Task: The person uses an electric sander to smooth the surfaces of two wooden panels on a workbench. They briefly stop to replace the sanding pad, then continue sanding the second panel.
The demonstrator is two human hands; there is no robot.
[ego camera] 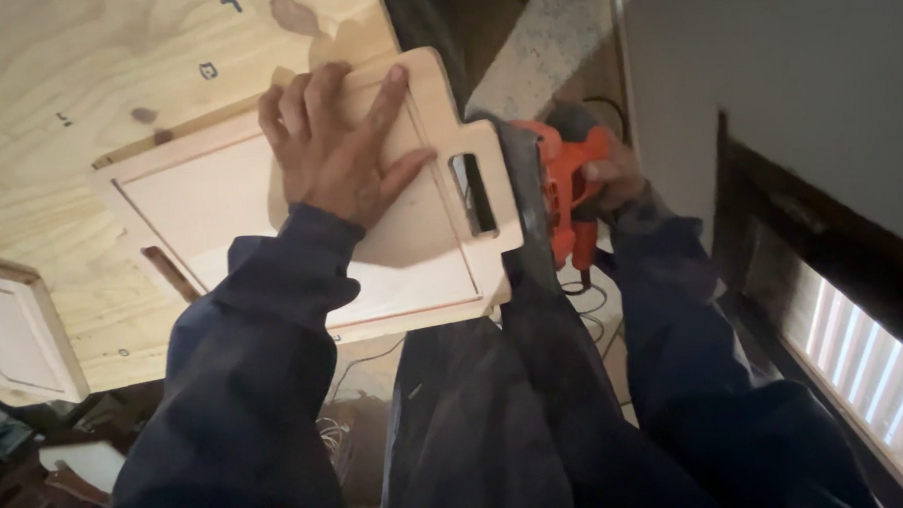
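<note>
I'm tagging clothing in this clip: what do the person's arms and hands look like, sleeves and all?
Both arms wear long dark navy sleeves of soft, wrinkled fabric, bunched at the wrists. The left hand and right hand are bare: no gloves; no rings or watch can be made out.

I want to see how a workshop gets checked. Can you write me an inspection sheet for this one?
Surface: a plywood bench with knots and small dark marks.
Job's things: a pale wooden cutting board with a slot handle, overhanging the bench edge; an orange power tool at its handle end.
Clutter: another pale wooden panel at the left; oddments on the floor below, too dim to tell.
Hands: left hand flat on the board, fingers spread; right hand gripping the tool.
Cables: thin cords hanging below the tool.
Surroundings: a grey wall, a slatted window at the right.
</note>
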